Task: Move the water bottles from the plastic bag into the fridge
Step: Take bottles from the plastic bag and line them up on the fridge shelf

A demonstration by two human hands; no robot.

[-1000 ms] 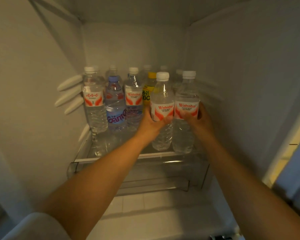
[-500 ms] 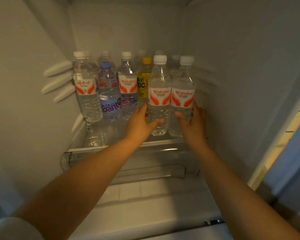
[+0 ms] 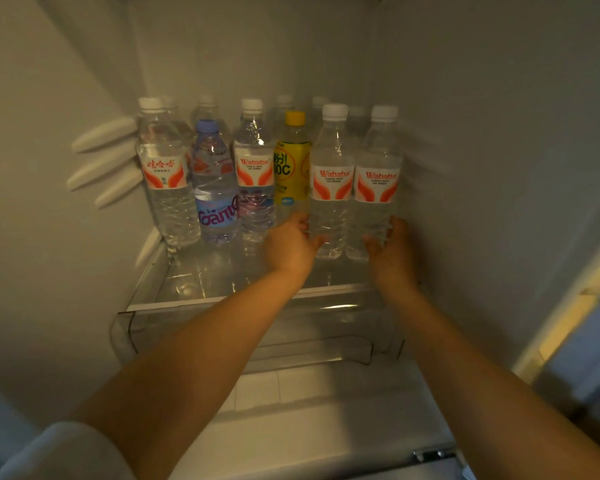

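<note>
Bare forearms, pale left sleeve [image 3: 73, 448]

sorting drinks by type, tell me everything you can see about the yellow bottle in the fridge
The yellow bottle has a yellow cap and a yellow label with dark print, over a clear lower body. It stands upright on the glass shelf, behind the front row, between clear water bottles. Neither hand clearly touches it.

We see a glass shelf [image 3: 194, 289] in the fridge carrying upright bottles: clear water bottles [image 3: 331, 188] with white caps, a blue-capped bottle [image 3: 215, 188], and a yellow bottle [image 3: 291, 168], with more caps in a row behind.
</note>
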